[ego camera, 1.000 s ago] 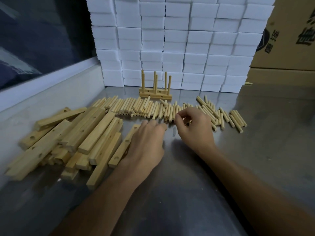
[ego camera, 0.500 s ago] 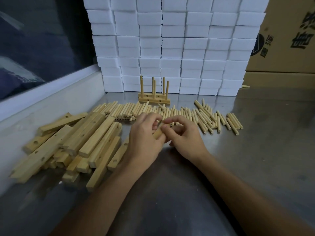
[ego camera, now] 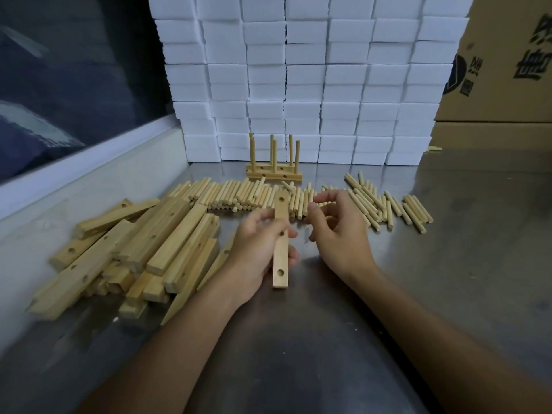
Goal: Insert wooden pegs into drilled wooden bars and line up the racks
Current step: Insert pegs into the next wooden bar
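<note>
My left hand (ego camera: pixel 254 258) grips a drilled wooden bar (ego camera: pixel 280 261) around its middle. The bar points away from me, and three holes show along its top face. My right hand (ego camera: pixel 340 234) hovers just right of the bar's far end, fingers curled, thumb and forefinger apart. Whether it holds a peg is hidden. Many loose wooden pegs (ego camera: pixel 233 195) lie in a row behind both hands. A pile of drilled bars (ego camera: pixel 143 246) lies to the left. One finished rack (ego camera: pixel 273 171), with several upright pegs, stands at the back.
The work surface is a steel table (ego camera: pixel 448 279). A wall of stacked white boxes (ego camera: pixel 298 85) closes the back, with cardboard cartons (ego camera: pixel 501 70) at the right. A raised pale ledge (ego camera: pixel 89 162) runs along the left side.
My left hand has picked a bar off the table and turned it lengthwise away from me. My right hand drew back from the peg row towards the bar.
</note>
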A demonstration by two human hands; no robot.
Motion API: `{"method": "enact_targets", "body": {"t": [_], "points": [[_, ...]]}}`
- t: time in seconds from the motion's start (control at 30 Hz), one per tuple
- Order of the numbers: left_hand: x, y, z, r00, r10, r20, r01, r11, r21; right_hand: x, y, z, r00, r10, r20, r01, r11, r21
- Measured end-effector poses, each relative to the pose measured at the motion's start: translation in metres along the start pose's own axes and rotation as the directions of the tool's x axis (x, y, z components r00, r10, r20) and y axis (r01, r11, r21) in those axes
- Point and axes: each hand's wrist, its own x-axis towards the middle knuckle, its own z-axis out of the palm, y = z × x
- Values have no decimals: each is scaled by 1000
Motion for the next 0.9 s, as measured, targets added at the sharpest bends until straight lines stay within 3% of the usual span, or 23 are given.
{"method": "enact_targets", "body": {"t": [0.1, 0.17, 0.3, 0.4, 0.9], "points": [[3, 3, -5, 998, -28, -62, 20, 991, -130, 3, 7, -8, 998, -52, -33, 41, 963, -266], [4, 4, -7, 998, -37, -49, 29, 986, -165, 9, 11, -18, 997, -72, -32, 47, 875, -483], [3, 5, -8, 999, -40, -9, 39, 988, -147, 20, 18, -36, 991, 108, -81, -134, 712, -689], [3, 4, -7, 999, -35, -3, 35, 991, -127, 21, 22, -39, 975, 208, -71, -194, 658, -727], [17, 0, 6, 1000, 28, -12, -29, 998, -49, 26, 18, -31, 967, 239, -91, -219, 587, -780]]}}
